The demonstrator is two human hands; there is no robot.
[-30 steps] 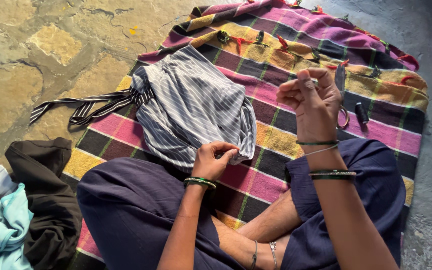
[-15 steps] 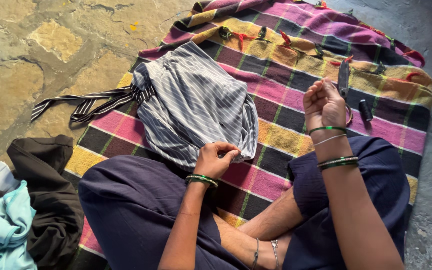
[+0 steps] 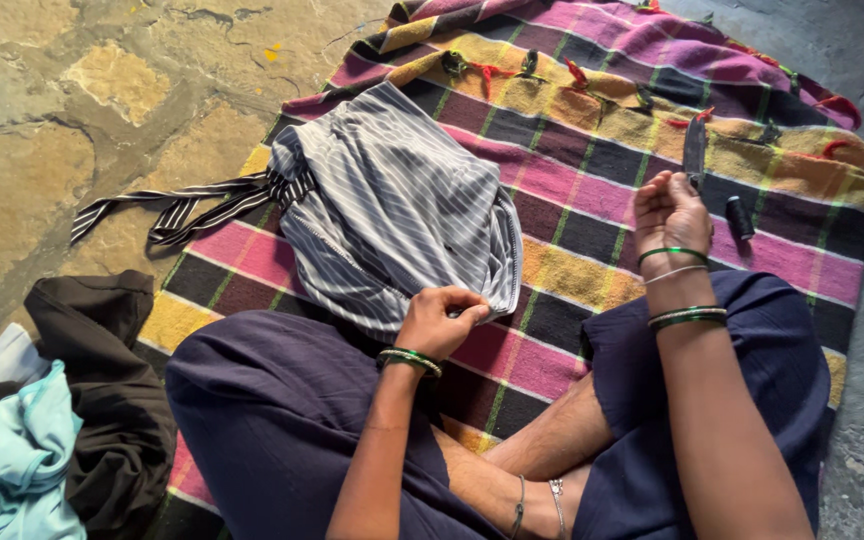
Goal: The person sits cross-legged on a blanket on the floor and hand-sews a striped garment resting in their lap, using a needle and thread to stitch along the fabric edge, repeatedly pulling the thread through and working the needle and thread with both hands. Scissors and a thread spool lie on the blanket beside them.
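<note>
While our left hand (image 3: pixel 439 320) pinches the grey white-striped cloth garment's (image 3: pixel 392 205) hem, our right hand (image 3: pixel 670 212) closes its fingers on metal scissors (image 3: pixel 694 150) near the multicoloured striped blanket's (image 3: pixel 572 190) right edge.

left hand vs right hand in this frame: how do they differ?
The left hand is low by the knee, pinching the hem of the grey striped garment; the right hand is out over the plaid blanket, touching no cloth. The left hand is closed on fabric; the right hand has fingers curled by the scissors, contact unclear. Both wrists wear green bangles.
</note>
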